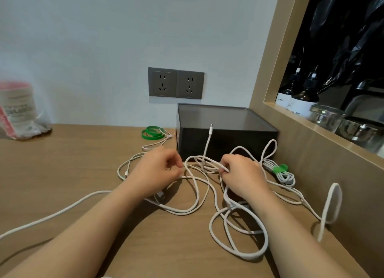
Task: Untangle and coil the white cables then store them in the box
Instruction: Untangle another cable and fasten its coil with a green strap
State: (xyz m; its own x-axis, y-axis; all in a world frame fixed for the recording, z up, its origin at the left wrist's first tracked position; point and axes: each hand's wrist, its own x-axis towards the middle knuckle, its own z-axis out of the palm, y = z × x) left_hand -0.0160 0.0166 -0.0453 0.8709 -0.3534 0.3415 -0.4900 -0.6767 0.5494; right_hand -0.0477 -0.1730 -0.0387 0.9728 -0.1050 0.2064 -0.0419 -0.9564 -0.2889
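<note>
In the head view the white cables (195, 196) sprawl in loose loops across the middle and right of the bench (83, 163), just before the dark box (226, 132) in its back right corner, one bundled cable (279, 171) lying by the right edge. The left hand (158, 171) pinches a single strand with curled fingers, and the right hand (239, 173) has its fingers curled round several strands. Best, I judge, to hold loosely, trace one strand to its plug end (211, 130) and feed that back through the loops, since pulling the hands apart would tighten the knot
</note>
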